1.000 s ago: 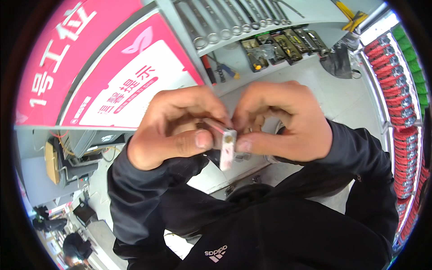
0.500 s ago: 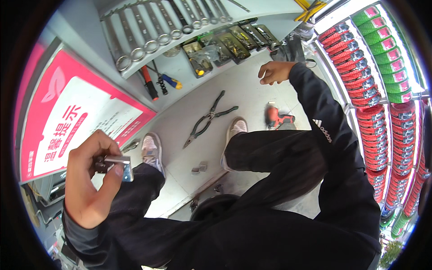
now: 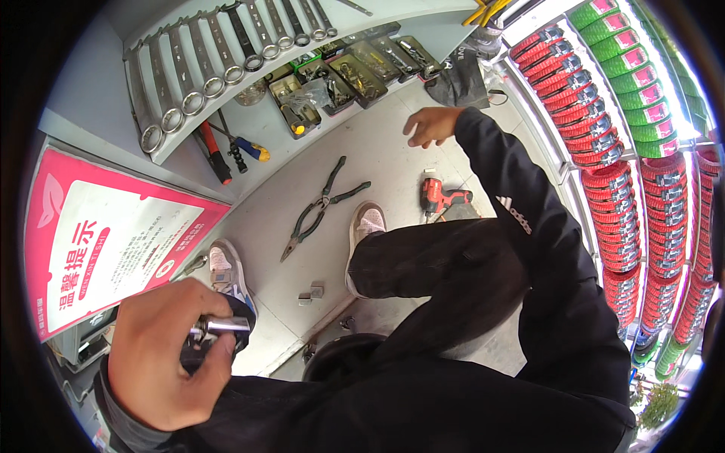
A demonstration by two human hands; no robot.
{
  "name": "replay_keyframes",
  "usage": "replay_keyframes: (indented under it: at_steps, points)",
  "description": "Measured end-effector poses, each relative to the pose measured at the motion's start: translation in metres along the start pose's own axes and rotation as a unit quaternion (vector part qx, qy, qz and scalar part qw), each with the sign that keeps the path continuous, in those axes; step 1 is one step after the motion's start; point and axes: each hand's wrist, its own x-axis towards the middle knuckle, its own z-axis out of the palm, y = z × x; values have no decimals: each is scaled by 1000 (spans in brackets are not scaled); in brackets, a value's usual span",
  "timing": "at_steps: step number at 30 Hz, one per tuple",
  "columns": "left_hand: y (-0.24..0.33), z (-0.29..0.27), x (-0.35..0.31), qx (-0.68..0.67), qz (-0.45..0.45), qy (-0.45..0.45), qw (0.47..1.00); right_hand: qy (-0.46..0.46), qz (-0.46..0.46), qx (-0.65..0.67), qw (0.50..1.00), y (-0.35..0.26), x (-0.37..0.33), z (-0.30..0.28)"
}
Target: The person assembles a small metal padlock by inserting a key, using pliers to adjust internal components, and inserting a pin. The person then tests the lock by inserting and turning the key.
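Note:
My left hand (image 3: 162,355) is closed around a small shiny metal piece (image 3: 228,325) at the lower left. Its bright end pokes out between thumb and forefinger; a darker part lies partly hidden in the fingers, and the kind cannot be made out. Held out over the floor at the upper right, my right hand (image 3: 434,126) has loosely bent fingers, apart, with nothing visible in them. Below it on the floor rests a red and black cordless power drill (image 3: 432,198). Long-nosed pliers (image 3: 321,204) with dark handles lie spread near my feet.
Two small metal blocks (image 3: 316,290) sit on the floor between my shoes. A shelf carries a row of wrenches (image 3: 214,84); below are parts trays (image 3: 359,81) and handled tools (image 3: 214,155). A pink-and-white sign (image 3: 113,238) stands left. Red coiled goods (image 3: 612,215) hang at right.
My left hand has turned and come closer, so a rounded shiny end of the metal piece now shows. The view has shifted slightly; my right hand stays above the drill.

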Motion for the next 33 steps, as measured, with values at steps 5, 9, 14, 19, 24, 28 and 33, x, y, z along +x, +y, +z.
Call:
replay_keyframes:
  at_steps: [5, 9, 14, 19, 24, 28, 33]
  points:
    - [6, 6, 28, 1, 3, -40, 999, 62, 39, -1, 997, 31, 0, -10]
    - [18, -3, 0, 5, -42, -17, 999, 26, 27, -68, 997, -10, 29, -14]
    - [22, -3, -1, -4, -32, -61, 998, -15, 17, -39, 999, 8, 16, 9]
    - [28, -17, -38, 143, -88, 8, 986, 1, -1, -59, 998, 0, 37, 18]
    - [15, -5, -24, 79, -64, -65, 993, -12, 37, -63, 997, 18, 18, 31]
    - [16, 14, -48, 68, -61, -72, 993, 32, -26, -128, 991, -36, -2, 56]
    - [6, 29, -78, 118, -91, -138, 979, -37, -14, -108, 993, -66, -20, 83]
